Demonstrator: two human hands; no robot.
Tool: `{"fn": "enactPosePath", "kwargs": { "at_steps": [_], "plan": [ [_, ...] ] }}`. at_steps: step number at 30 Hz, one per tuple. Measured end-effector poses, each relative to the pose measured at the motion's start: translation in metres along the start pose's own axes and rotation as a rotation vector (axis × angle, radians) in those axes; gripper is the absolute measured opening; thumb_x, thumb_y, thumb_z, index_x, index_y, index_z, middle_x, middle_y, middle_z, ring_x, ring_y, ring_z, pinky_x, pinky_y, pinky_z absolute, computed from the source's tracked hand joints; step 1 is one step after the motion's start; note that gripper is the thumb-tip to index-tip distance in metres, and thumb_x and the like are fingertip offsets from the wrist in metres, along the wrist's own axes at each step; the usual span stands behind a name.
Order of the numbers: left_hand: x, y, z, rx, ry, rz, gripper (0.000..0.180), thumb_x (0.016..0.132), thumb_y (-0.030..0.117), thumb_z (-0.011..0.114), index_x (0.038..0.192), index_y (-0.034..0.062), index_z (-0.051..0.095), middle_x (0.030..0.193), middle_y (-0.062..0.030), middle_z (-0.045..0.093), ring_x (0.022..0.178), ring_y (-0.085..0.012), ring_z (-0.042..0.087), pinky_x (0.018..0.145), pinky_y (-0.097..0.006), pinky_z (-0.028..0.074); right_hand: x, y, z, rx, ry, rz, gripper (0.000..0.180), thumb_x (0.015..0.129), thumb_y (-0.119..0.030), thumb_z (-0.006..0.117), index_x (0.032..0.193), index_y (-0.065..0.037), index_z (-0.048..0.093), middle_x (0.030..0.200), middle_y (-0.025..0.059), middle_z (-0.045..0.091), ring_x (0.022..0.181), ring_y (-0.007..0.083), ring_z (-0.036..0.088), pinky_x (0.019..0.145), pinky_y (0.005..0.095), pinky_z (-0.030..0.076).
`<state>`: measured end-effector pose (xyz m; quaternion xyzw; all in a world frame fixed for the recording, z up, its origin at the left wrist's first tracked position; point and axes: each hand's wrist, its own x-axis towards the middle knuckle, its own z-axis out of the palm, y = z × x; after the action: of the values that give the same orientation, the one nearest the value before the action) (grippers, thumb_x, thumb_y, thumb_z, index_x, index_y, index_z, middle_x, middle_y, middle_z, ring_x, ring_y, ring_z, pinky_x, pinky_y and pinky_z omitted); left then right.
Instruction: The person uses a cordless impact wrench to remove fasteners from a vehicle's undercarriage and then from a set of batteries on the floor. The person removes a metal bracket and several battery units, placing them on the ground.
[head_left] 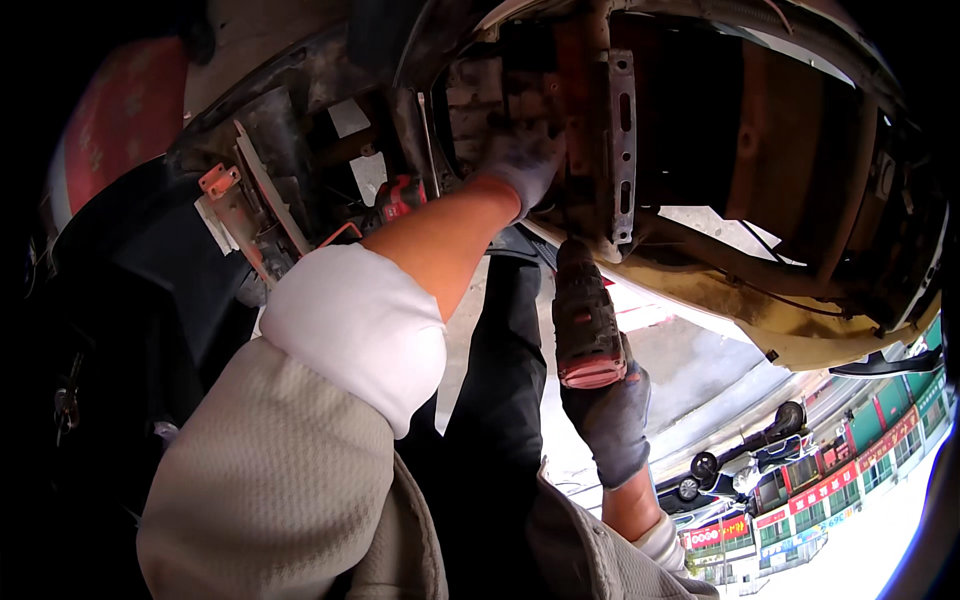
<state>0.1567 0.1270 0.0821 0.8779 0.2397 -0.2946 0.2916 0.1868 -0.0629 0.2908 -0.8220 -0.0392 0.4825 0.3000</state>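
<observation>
My left hand [522, 165], in a grey work glove, reaches into the dark, rusty metal frame [475, 85] of a vehicle. Its fingers are lost in shadow, so what they touch is not visible. Close to its right stands a slotted metal strip [622, 150] with several holes. My gloved right hand [612, 420] is closed round the grip of a cordless impact wrench [586, 325] with a red rear end. The wrench's dark nose points up toward the lower end of the strip. Beside my left forearm sits a red and black tool [402, 197], partly covered.
A yellow body panel [710, 300] curves along the right, below dark cross members. At the left are an orange-red metal bracket [222, 185] and a red panel [125, 115]. Parked vehicles [745, 455] and shopfronts [825, 490] show beyond, at lower right.
</observation>
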Motion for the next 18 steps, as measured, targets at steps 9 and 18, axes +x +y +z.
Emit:
{"fn": "enactPosePath", "kwargs": {
  "at_steps": [9,18],
  "plan": [
    [-0.008,-0.005,-0.02,-0.065,-0.075,0.032,0.047,0.086,0.013,0.051,0.132,0.0109,0.044,0.127,-0.0174,0.05,0.117,-0.0347,0.053,0.089,-0.047,0.047,0.008,-0.021,-0.017,-0.727,-0.19,-0.197,0.048,0.081,-0.033,0.069,0.117,-0.004,0.056,0.094,0.0144,0.068,0.086,0.0317,0.066,0.079,0.04,0.052],
    [-0.009,-0.008,-0.008,0.017,-0.005,0.065,0.042,0.087,0.009,0.049,0.129,0.0102,0.047,0.127,-0.0178,0.053,0.112,-0.0328,0.059,0.086,-0.042,0.051,0.037,-0.08,-0.028,-1.294,-0.321,-0.442,0.015,0.079,-0.016,0.06,0.086,-0.004,0.056,0.072,0.0168,0.065,0.072,0.0356,0.064,0.069,0.044,0.048]
  ]
}}
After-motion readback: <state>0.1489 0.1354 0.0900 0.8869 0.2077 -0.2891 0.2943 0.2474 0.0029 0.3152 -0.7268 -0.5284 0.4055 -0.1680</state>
